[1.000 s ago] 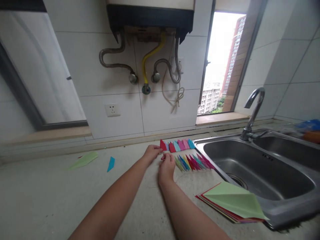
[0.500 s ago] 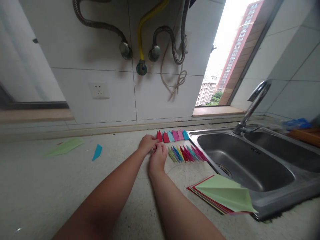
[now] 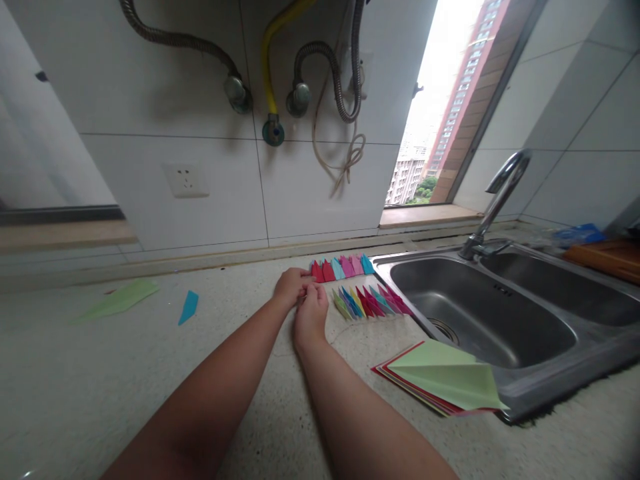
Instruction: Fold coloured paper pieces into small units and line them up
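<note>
My left hand (image 3: 290,287) is at the left end of a back row of small folded paper pieces (image 3: 339,269), red, light blue, pink and blue. Its fingertips are drawn together close to the leftmost red piece. Just in front, my right hand (image 3: 311,313) has its fingers curled and pinched, almost meeting the left fingers. Anything held between them is hidden. To the right of this hand a second row of pointed folded papers (image 3: 371,302) stands in green, blue, yellow, red and pink.
A stack of creased coloured papers (image 3: 445,375), green on top, lies by the front of the steel sink (image 3: 407,293). On the left rest a blue paper piece (image 3: 189,307) and a green paper (image 3: 120,300). A tap (image 3: 500,200) rises behind the sink.
The view has shifted slightly, so everything sits a little further left and higher. Both hands stay together at the end of the back row, with hardly any movement of the fingers.
</note>
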`<state>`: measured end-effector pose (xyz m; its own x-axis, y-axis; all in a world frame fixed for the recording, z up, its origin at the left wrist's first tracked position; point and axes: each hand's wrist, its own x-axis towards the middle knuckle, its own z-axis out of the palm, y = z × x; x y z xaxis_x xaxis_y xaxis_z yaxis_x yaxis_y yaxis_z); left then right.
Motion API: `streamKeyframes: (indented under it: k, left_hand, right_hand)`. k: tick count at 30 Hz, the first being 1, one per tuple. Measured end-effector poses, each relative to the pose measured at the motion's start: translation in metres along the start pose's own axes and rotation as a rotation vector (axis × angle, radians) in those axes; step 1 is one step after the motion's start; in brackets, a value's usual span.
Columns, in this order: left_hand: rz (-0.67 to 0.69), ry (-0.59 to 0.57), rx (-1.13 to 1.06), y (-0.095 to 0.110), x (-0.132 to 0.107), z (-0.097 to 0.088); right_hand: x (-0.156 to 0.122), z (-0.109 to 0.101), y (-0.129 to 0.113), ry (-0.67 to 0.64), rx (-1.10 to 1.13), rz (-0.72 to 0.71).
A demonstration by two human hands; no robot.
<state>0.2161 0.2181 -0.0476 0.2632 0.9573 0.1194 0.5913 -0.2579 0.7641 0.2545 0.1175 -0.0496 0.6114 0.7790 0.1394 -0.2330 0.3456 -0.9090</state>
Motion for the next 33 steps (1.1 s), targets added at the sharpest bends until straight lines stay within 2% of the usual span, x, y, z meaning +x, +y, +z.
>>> streamKeyframes:
  k: [7, 13, 16, 21, 24, 27, 31, 33]
  left_hand:
    - [0.000, 0.016, -0.038, -0.003, 0.004, 0.002]
    - [-0.005, 0.108, -0.132, -0.001, -0.003, 0.003]
    - [0.016, 0.190, -0.179, 0.002, -0.010, -0.010]
    - [0.000, 0.346, -0.222, 0.012, -0.024, -0.055]
    - [0.046, 0.335, -0.198, 0.016, -0.049, -0.082]
    - [0.252, 0.231, 0.048, 0.013, -0.094, -0.106]
    - [0.231, -0.009, 0.137, -0.008, -0.165, -0.131]
    - [0.245, -0.066, 0.164, -0.022, -0.194, -0.138]
  right_hand:
    - [-0.001, 0.001, 0.000, -0.012, 0.011, -0.003]
    - [-0.001, 0.000, -0.001, -0.012, -0.003, -0.009]
    - [-0.002, -0.001, -0.004, -0.014, -0.019, -0.014]
    - [-0.006, 0.000, -0.009, -0.051, -0.080, -0.031]
    - [-0.008, 0.001, -0.011, -0.083, -0.098, -0.059]
    - [-0.013, 0.004, -0.013, -0.152, -0.109, -0.078]
    - [-0.026, 0.007, -0.018, -0.334, -0.172, -0.117]
    - [-0.035, 0.008, -0.020, -0.501, -0.276, -0.161]
